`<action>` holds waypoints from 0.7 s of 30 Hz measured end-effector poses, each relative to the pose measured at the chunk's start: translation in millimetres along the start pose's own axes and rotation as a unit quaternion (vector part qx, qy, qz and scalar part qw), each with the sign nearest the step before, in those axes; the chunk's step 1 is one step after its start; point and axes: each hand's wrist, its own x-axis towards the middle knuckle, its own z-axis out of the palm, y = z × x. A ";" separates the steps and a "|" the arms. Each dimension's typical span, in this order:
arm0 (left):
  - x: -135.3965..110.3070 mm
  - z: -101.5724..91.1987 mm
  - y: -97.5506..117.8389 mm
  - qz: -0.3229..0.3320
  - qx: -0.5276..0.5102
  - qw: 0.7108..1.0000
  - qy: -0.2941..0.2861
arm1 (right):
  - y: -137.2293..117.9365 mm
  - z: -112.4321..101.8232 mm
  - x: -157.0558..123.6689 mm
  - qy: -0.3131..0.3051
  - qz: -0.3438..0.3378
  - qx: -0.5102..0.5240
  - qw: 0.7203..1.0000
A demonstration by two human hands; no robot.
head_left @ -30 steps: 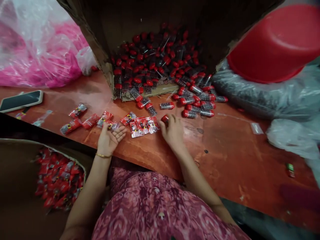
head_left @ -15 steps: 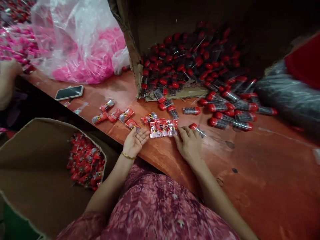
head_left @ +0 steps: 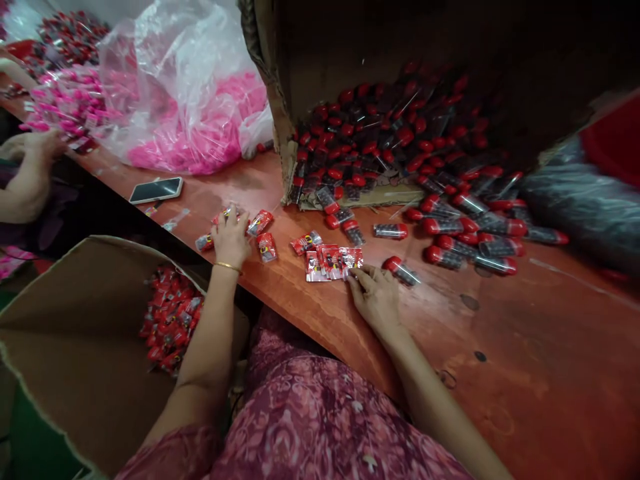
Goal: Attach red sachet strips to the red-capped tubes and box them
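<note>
My left hand (head_left: 231, 237), a gold bangle on its wrist, lies palm down over a row of small red packets (head_left: 260, 222) on the red-brown table (head_left: 500, 333), fingers curled on them. My right hand (head_left: 373, 293) rests beside a fanned stack of flat red packets (head_left: 331, 262), fingertips pinching its right edge. A red-capped clear tube (head_left: 401, 271) lies just right of that hand. Many more such tubes (head_left: 380, 147) spill from a tipped cardboard box (head_left: 280, 113) behind.
A cardboard box (head_left: 75, 320) at my left knee holds several filled red packets (head_left: 167, 320). A phone (head_left: 156, 190) lies on the table by a clear bag of pink items (head_left: 200, 127). Another person's hand (head_left: 30, 167) works at far left. Dark plastic bags (head_left: 575, 193) sit right.
My left hand turned palm down and moved left onto the row of packets. My right hand shifted from the tube to the edge of the packet stack. The view swung left.
</note>
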 end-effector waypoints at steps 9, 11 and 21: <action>25.6 19.4 -24.8 0.179 -0.012 0.980 -0.083 | 0.5 -0.3 0.4 -0.008 0.007 0.005 1.000; 22.7 25.1 -26.2 0.178 -0.044 0.981 -0.058 | -0.2 -1.0 0.7 -0.017 0.013 0.011 1.000; 18.0 29.2 -23.9 0.200 -0.041 0.978 -0.044 | -3.0 -3.5 2.5 -0.053 0.042 0.024 0.997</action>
